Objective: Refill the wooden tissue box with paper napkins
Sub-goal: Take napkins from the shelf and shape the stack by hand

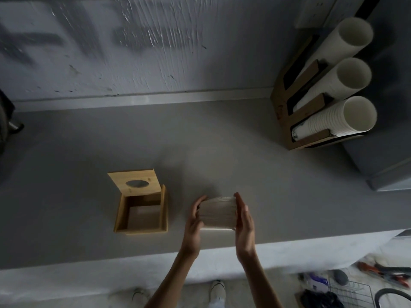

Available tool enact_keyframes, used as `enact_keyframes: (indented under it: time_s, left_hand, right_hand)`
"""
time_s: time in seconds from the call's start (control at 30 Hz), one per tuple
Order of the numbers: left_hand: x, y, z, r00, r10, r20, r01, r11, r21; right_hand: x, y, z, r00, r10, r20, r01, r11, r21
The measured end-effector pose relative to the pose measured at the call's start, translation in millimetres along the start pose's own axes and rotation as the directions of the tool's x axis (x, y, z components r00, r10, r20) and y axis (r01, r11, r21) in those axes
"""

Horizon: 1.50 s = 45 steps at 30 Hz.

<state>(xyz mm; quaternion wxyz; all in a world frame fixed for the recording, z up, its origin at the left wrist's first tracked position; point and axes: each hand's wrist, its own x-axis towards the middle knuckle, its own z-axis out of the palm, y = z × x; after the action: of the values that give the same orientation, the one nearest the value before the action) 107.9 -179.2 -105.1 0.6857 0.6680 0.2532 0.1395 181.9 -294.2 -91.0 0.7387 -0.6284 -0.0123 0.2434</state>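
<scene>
Clasping napkin stack (216, 215), left hand (193, 227) curled, right hand (244, 225) flat; lid-open wooden tissue box (119, 215) seemingly empty

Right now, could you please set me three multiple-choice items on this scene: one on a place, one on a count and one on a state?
1. Where is the napkin stack relative to the wooden tissue box?
A) inside it
B) to its right, between the left hand and the right hand
C) behind it

2. How many cup stacks does the cup holder carry?
A) one
B) two
C) three

3. How is the lid?
A) swung open
B) closed
C) missing

Answers:
1 B, both hands hold the stack above the counter, right of the box.
2 C, three white stacks show.
3 A, the lid leans back and the box shows nothing inside.
</scene>
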Motion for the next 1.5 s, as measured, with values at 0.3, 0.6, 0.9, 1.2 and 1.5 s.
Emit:
enact_keyframes:
  time_s: [0.3, 0.6, 0.9, 1.2, 1.5]
  left_hand:
    - [0, 9, 18, 0.991, -0.032, -0.128, 0.017, 0.993, -0.114]
    - [6, 11, 14, 0.992, -0.116, -0.053, 0.108, 0.986, -0.130]
    - [11, 6, -8, 0.977, -0.119, 0.174, 0.088, 0.980, 0.178]
    - [20, 12, -27, 0.906, -0.064, 0.419, -0.213, 0.785, 0.582]
    - [13, 12, -32, 0.830, -0.087, 0.551, -0.361, 0.669, 0.650]
  right_hand:
    - [-3, 12, 17, 0.968, -0.122, -0.220, 0.117, 0.992, -0.036]
    - [-9, 12, 15, 0.967, -0.145, -0.207, 0.124, 0.986, -0.114]
    - [-5, 10, -23, 0.956, -0.097, 0.278, 0.228, 0.840, -0.492]
    - [19, 9, -41, 0.902, -0.166, 0.399, 0.420, 0.553, -0.719]
    - [31, 8, -43, 0.899, -0.184, 0.397, 0.428, 0.559, -0.710]
